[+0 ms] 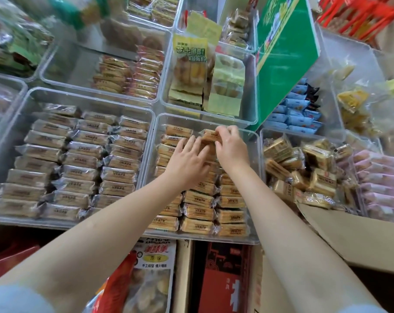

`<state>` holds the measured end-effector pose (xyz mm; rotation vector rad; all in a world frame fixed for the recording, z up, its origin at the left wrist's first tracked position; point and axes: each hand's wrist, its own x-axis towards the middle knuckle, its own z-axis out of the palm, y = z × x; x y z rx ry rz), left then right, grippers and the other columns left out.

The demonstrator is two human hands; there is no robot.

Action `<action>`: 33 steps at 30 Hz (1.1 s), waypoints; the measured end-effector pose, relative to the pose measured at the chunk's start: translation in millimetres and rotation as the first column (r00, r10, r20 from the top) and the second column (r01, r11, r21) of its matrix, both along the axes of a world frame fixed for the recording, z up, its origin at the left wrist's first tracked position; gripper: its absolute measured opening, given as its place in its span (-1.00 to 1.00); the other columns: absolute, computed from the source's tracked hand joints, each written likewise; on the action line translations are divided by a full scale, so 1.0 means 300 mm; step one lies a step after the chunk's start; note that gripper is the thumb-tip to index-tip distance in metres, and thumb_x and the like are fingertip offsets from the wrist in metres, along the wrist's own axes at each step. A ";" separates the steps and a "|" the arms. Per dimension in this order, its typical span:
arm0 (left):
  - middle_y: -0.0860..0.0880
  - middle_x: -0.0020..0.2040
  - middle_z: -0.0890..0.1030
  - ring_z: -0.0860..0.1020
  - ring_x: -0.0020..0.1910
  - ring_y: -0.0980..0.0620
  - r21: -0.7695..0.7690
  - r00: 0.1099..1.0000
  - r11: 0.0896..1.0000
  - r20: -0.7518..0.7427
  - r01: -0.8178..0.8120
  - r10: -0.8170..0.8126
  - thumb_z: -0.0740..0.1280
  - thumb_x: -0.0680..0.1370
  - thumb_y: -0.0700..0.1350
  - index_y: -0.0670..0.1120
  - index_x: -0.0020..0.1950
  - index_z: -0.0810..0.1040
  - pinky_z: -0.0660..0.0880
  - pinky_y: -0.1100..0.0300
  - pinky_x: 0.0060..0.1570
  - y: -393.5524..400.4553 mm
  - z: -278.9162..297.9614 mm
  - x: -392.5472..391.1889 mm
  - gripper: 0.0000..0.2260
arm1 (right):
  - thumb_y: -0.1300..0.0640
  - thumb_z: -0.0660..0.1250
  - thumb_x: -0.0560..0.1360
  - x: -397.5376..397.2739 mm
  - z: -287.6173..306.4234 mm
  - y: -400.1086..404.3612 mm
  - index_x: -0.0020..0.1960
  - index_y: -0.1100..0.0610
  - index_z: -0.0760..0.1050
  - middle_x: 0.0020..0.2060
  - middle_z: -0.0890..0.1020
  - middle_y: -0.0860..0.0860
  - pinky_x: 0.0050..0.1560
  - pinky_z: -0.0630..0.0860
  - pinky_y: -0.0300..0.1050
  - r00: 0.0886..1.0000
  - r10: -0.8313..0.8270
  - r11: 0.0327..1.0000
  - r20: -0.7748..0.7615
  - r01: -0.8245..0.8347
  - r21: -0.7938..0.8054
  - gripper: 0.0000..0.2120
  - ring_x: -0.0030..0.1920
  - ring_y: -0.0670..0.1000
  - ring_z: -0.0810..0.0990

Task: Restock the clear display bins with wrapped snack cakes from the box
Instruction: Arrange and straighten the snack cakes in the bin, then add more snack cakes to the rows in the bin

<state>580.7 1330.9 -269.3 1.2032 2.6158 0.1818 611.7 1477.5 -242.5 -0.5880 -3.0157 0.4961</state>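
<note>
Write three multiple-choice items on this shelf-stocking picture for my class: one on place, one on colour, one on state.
1. Where are both hands?
A. over the middle clear plastic bin
B. in the cardboard box
C. on the floor

2. What colour is the tall tilted carton?
A. purple
B. green
C. black

3. What is the right hand doing?
A. hanging idle
B. making an empty fist
C. pinching a clear-wrapped golden snack cake

Answers: 1 A, both reach into it; 2 B, its panel is green; 3 C, fingers grip the cake while the left hand lies flat on the rows.
</note>
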 end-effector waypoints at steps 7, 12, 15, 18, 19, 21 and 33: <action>-0.07 0.65 -0.17 -0.30 0.61 -0.07 0.017 0.997 0.999 0.064 -0.039 0.037 -0.06 0.68 0.23 -0.02 0.66 -0.08 -0.27 -0.08 0.58 -0.122 -0.037 0.107 -0.39 | 0.04 0.14 0.67 -0.001 -0.067 -0.055 0.52 0.08 0.33 0.43 0.24 0.15 0.27 0.46 0.09 1.000 0.020 0.999 0.010 -0.020 -0.035 -0.56 0.35 0.14 0.38; -0.06 0.67 -0.08 -0.21 0.63 -0.06 0.074 0.992 0.993 0.093 -0.090 0.083 0.00 0.69 0.18 -0.04 0.66 0.00 -0.21 -0.07 0.59 -0.097 -0.024 0.076 -0.42 | -0.05 0.09 0.67 -0.010 -0.107 -0.058 0.52 -0.04 0.34 0.43 0.21 0.13 0.29 0.48 0.15 0.982 -0.161 0.966 0.101 0.178 -0.189 -0.57 0.28 0.19 0.48; -0.09 0.67 -0.07 -0.18 0.63 -0.10 0.066 0.989 0.991 0.093 -0.120 0.113 0.02 0.69 0.16 -0.04 0.66 -0.01 -0.16 -0.09 0.59 -0.076 -0.029 0.012 -0.41 | -0.08 0.09 0.67 -0.016 -0.101 -0.055 0.54 -0.05 0.32 0.36 0.25 0.10 0.28 0.47 0.09 0.983 -0.122 0.968 0.135 0.148 -0.203 -0.55 0.25 0.15 0.48; -0.08 0.67 -0.05 -0.16 0.63 -0.13 0.022 0.988 0.993 0.097 -0.119 0.117 -0.01 0.68 0.18 -0.03 0.66 -0.02 -0.16 -0.12 0.57 -0.060 -0.048 -0.017 -0.41 | -0.01 0.10 0.68 -0.006 -0.107 -0.055 0.53 -0.07 0.33 0.35 0.25 0.10 0.26 0.48 0.06 0.994 -0.044 0.980 0.099 0.062 -0.191 -0.58 0.23 0.14 0.48; -0.08 0.67 -0.03 -0.15 0.63 -0.13 0.022 0.990 0.993 0.085 -0.116 0.113 -0.03 0.68 0.18 -0.03 0.66 -0.01 -0.16 -0.13 0.57 -0.060 -0.053 -0.012 -0.41 | 0.02 0.11 0.68 0.003 -0.116 -0.052 0.53 -0.09 0.33 0.35 0.25 0.11 0.25 0.49 0.07 0.997 -0.026 0.984 0.079 0.039 -0.172 -0.58 0.22 0.15 0.48; -0.09 0.66 0.00 -0.12 0.64 -0.11 0.028 0.993 0.995 0.064 -0.100 0.098 -0.05 0.68 0.19 -0.05 0.66 -0.01 -0.15 -0.14 0.57 -0.072 -0.056 0.014 -0.40 | 0.04 0.12 0.68 0.024 -0.130 -0.051 0.52 -0.13 0.33 0.34 0.27 0.13 0.22 0.51 0.10 0.999 0.008 0.992 0.054 -0.001 -0.122 -0.58 0.22 0.18 0.47; -0.11 0.64 -0.24 -0.33 0.60 -0.07 -0.091 0.998 0.995 0.047 -0.046 0.051 -0.21 0.66 0.25 -0.06 0.64 -0.25 -0.27 -0.13 0.57 -0.081 -0.058 0.077 -0.35 | -0.04 -0.01 0.69 0.018 -0.087 -0.079 0.60 -0.21 0.07 0.46 0.26 0.19 0.33 0.29 0.18 0.959 0.045 0.978 0.281 -0.099 0.183 -0.52 0.40 0.19 0.32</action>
